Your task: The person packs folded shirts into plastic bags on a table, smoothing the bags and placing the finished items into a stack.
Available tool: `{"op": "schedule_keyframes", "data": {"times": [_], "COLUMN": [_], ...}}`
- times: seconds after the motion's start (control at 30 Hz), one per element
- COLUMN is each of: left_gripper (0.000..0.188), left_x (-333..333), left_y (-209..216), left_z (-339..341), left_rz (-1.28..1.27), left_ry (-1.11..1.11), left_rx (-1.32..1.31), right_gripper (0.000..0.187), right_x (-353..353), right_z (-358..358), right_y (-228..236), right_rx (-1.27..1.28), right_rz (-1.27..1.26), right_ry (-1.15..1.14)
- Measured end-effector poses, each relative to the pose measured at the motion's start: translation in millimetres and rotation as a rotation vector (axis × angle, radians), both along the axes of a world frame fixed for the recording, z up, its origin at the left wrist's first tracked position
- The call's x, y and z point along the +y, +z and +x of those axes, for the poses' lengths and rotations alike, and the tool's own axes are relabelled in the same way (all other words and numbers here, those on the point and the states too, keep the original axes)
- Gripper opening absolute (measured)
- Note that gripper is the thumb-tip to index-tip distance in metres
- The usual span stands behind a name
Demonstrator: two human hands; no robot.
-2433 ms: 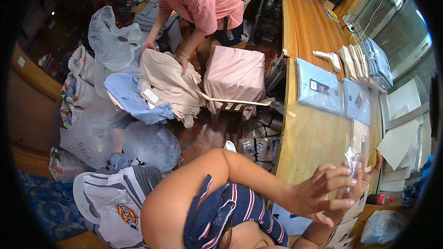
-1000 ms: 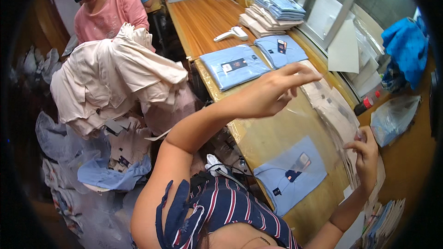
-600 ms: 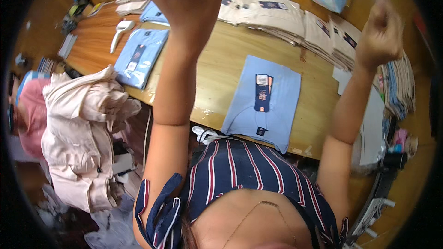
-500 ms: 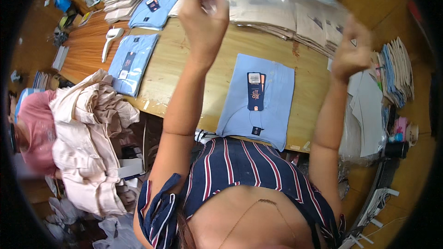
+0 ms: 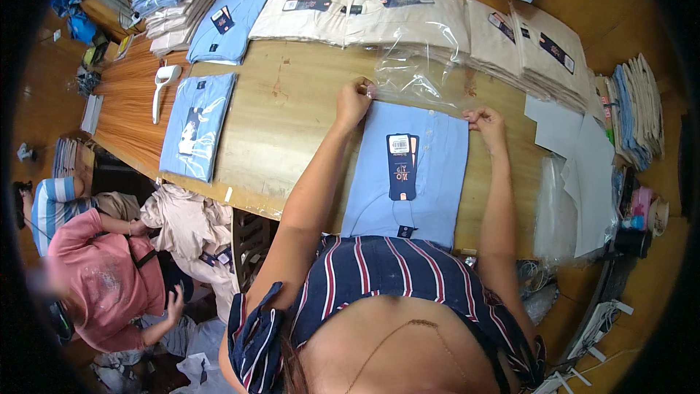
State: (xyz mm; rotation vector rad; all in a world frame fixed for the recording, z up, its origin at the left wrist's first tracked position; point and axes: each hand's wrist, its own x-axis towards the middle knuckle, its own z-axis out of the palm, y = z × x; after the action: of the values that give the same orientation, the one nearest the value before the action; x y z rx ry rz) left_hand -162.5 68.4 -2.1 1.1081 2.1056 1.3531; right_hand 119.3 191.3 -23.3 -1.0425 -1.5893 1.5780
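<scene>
Clear bag at the folded blue shirt

Left hand [image 5: 352, 101] and right hand [image 5: 487, 120] pinch the crinkly clear plastic bag [image 5: 415, 73] at the top corners of the flat folded blue shirt [image 5: 430, 168].

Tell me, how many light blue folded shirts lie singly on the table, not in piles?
3. One lies under the person's hands, one bagged near the left edge, one at the far left by the stacks. Stacks may hide more.

A folded shirt [image 5: 408, 175] lay on the tabletop [image 5: 292, 124] at centre; a clear plastic bag [image 5: 419, 73] sat at its 12 o'clock, a bagged shirt [image 5: 197, 128] at 9, paper sheets [image 5: 576, 168] at 3.
</scene>
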Motion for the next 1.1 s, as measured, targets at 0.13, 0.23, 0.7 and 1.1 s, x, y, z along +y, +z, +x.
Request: {"op": "schedule_keyframes", "data": {"times": [0.13, 0.23, 0.7, 1.1], "left_gripper": [0.004, 0.012, 0.008, 0.007], "left_x": [-11.5, -15.7, -21.6, -29.0], "left_y": [-15.6, -9.1, -24.2, -36.3], "left_z": [-12.1, -8.2, 1.3, 6.0], "left_rz": [0.056, -0.002, 0.161, 0.223], "left_ry": [0.0, -0.035, -0.009, -0.003], "left_rx": [-0.42, -0.296, -0.185, -0.242], "right_gripper": [0.038, 0.052, 0.016, 0.018], "right_x": [-2.2, -14.9, 13.8, -2.7], "right_z": [-9.3, -9.1, 29.1, 17.2], "right_y": [-3.3, 13.4, -24.3, 2.1], "right_rx": [-0.056, -0.19, 0.026, 0.058], "right_rz": [-0.084, -0.083, -0.242, -0.205], "right_ry": [-0.167, -0.214, 0.074, 0.283]}}
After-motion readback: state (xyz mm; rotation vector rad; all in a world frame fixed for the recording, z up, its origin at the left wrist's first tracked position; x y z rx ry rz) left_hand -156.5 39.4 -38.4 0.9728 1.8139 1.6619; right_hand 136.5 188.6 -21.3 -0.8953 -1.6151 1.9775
